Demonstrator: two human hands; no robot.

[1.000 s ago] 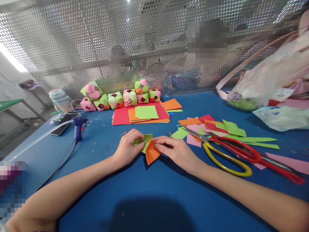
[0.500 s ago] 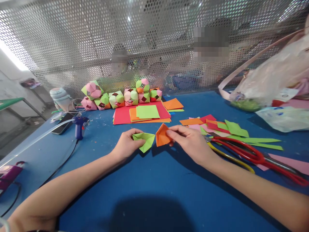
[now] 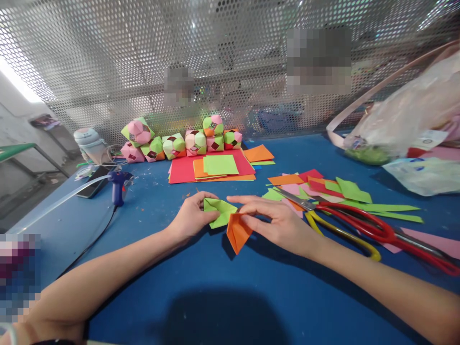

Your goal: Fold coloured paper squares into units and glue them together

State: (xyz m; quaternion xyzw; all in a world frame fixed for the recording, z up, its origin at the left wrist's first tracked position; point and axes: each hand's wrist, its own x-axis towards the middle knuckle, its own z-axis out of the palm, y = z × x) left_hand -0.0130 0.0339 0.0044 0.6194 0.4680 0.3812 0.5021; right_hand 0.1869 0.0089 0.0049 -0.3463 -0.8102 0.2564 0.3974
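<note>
My left hand [image 3: 196, 215] pinches a folded piece of light green paper [image 3: 223, 211] between thumb and fingers. Close on its right, my right hand [image 3: 275, 218] grips a folded piece of orange paper [image 3: 238, 232], whose pointed end hangs downward. The upper edge of the orange piece meets or overlaps the lower right corner of the green one; whether they are joined I cannot tell. The right index finger stretches out behind the green paper. Both hands are just above the blue table [image 3: 215, 273].
Beyond the hands lie stacked coloured sheets [image 3: 179, 170] and a row of folded paper balls [image 3: 196, 143]. Red-handled scissors [image 3: 373, 225], a yellow-handled tool [image 3: 359, 243] and paper scraps [image 3: 352, 190] are on the right. A blue glue gun [image 3: 118, 189] stands left. A perforated metal panel [image 3: 233, 72] closes the back.
The orange paper has turned point-down and come against the green piece, where a gap was before. My left hand has shifted slightly right, and the right index finger has extended.
</note>
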